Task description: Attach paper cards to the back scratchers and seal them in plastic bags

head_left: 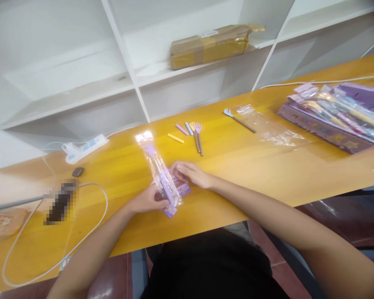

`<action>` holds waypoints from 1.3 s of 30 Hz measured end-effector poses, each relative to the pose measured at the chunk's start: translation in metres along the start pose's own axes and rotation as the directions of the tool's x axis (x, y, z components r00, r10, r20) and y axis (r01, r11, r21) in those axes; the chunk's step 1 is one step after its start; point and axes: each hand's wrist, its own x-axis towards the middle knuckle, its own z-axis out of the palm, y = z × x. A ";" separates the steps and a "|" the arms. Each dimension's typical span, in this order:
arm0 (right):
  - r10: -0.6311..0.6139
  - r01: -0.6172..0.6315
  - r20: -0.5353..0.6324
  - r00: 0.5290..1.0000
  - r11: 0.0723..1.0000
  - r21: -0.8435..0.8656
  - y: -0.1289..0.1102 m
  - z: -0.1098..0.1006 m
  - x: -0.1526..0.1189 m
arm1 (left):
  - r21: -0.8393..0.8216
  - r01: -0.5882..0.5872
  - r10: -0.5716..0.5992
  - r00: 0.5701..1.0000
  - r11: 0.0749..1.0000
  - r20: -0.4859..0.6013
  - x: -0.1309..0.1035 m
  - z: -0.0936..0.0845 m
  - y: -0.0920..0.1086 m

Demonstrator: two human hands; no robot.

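Observation:
My left hand is closed on the lower part of a clear plastic package that holds a purple back scratcher. My right hand is beside the package, its fingers curled near small purple printed cards; whether it grips one is hidden. Beyond the hands lie a yellow scratcher and a purple scratcher with metal rods, next to a purple tube, a blue tube and a yellow tube. A blue scratcher rests farther right.
Clear wrappers lie right of centre, near a purple box of packaged items. On the left are a power strip, a looping white cable and a small black object. Shelves behind the table hold a taped parcel.

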 end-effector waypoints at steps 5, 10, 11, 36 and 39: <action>0.134 -0.122 -0.066 0.989 0.979 0.163 -0.001 -0.003 0.007 | 0.068 0.060 -0.078 0.945 0.996 0.316 -0.004 0.016 0.012; 0.226 -0.221 -0.008 0.974 0.957 0.191 -0.013 0.001 0.003 | 0.167 -0.037 -0.014 0.956 0.985 0.294 -0.005 0.014 0.020; 0.230 -0.234 0.045 0.972 0.953 0.192 -0.016 0.001 0.001 | 0.174 -0.038 -0.004 0.973 0.984 0.230 -0.005 0.011 0.019; 0.370 -0.278 0.378 0.849 0.920 -0.277 -0.034 -0.003 -0.009 | 0.141 -0.148 0.197 0.868 0.979 -0.455 0.010 0.002 -0.012; 0.232 -0.145 0.125 0.965 0.863 -0.484 -0.029 -0.016 -0.007 | 0.150 -0.144 0.199 0.859 0.978 -0.472 0.011 0.002 -0.011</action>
